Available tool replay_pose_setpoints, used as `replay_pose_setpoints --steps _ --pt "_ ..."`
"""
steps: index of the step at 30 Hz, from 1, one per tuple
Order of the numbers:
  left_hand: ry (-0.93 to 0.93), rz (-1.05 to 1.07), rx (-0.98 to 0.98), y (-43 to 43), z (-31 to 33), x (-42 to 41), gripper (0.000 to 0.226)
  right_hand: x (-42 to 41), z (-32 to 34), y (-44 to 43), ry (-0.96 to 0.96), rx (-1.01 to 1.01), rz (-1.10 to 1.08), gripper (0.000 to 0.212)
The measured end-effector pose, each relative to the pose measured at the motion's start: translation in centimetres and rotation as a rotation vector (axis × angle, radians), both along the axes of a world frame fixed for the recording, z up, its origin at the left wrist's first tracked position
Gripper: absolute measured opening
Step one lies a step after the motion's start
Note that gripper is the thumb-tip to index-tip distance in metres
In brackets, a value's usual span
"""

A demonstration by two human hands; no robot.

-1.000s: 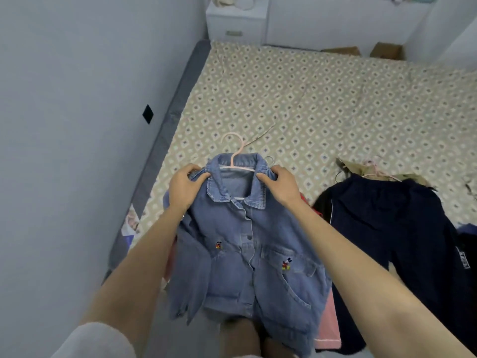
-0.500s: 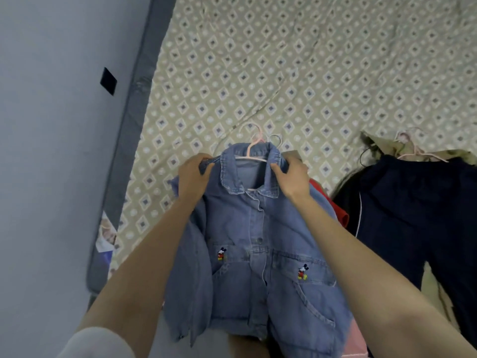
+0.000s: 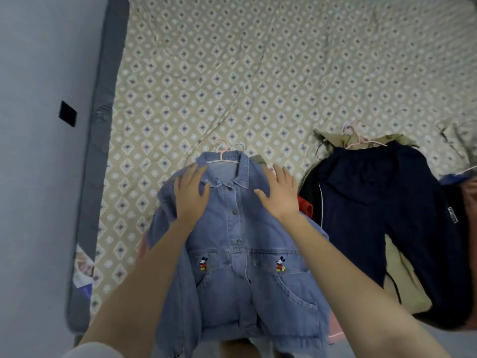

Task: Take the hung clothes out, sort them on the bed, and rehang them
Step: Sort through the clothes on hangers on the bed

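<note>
A blue denim jacket point(image 3: 240, 254) with two small cartoon patches lies on the bed's near edge, still on a pink hanger point(image 3: 224, 155) whose hook sticks out above the collar. My left hand point(image 3: 191, 195) rests flat and open on the jacket's left shoulder. My right hand point(image 3: 280, 193) lies flat with spread fingers on the right shoulder. To the right, a dark navy garment point(image 3: 374, 202) lies on another pink hanger point(image 3: 357, 139), over a beige piece.
The bed point(image 3: 232, 73) has a beige diamond-patterned cover. A grey wall point(image 3: 38, 177) runs along its left side with a dark mattress edge point(image 3: 103, 125). Red cloth point(image 3: 305, 205) peeks between the two garments. More clothes point(image 3: 464, 192) lie at the far right.
Both hands have let go of the jacket's collar and now lie flat and open on its shoulders. The jacket has been laid on the bed, and the view has tilted down.
</note>
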State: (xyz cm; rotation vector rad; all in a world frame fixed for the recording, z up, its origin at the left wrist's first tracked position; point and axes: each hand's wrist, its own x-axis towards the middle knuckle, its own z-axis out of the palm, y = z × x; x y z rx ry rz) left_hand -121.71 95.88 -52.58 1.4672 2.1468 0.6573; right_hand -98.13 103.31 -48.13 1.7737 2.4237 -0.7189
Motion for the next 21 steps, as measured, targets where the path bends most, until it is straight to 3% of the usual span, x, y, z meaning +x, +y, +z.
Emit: replay_pose_setpoints --steps 10,21 --pt "0.244 -0.166 -0.04 -1.3 7.5 13.2 0.054 13.3 5.8 -4.1 -0.014 0.057 -0.104 0.071" --pt "0.235 -0.054 0.001 -2.2 11.4 36.9 0.056 36.0 10.1 -5.6 -0.047 0.125 -0.029 0.075"
